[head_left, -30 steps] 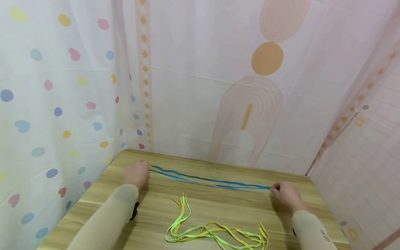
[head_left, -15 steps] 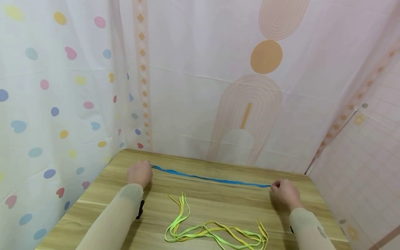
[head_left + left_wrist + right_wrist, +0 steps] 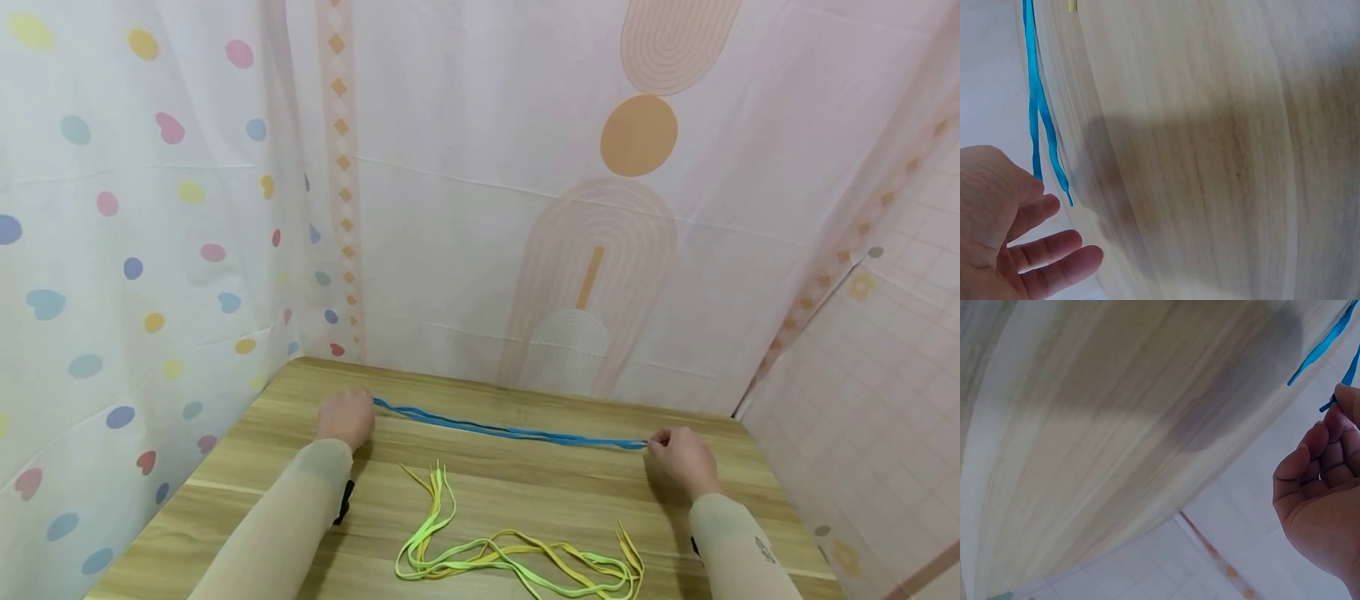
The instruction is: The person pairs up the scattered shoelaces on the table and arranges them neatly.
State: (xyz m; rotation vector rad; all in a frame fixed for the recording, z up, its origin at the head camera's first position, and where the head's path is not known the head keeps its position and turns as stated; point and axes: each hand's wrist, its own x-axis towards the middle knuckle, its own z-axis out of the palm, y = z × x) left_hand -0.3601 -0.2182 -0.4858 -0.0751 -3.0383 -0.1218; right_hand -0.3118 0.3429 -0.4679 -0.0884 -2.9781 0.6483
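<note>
Blue shoelaces (image 3: pixel 487 429) stretch left to right across the back part of the wooden table, with my hands at their two ends. My left hand (image 3: pixel 347 419) pinches the left end. In the left wrist view one strand runs to the thumb and forefinger of that hand (image 3: pixel 1004 219), while another lace end with its tip (image 3: pixel 1064 184) lies loose beside the fingers. My right hand (image 3: pixel 684 460) pinches the right end. The right wrist view has a lace tip poking out from the thumb and forefinger of that hand (image 3: pixel 1322 487); a second blue end (image 3: pixel 1316 353) lies free on the table.
Yellow and light green shoelaces (image 3: pixel 450 554) lie in loose curves on the wooden table (image 3: pixel 360 550), between my forearms. A patterned curtain (image 3: pixel 450 250) hangs behind the table's far edge; a dotted one (image 3: pixel 187 333) hangs at left, a checked one (image 3: pixel 885 417) at right.
My left hand has shifted right and my right hand slightly left and up in the head view. The blue strands, spread apart a second ago, now lie close together.
</note>
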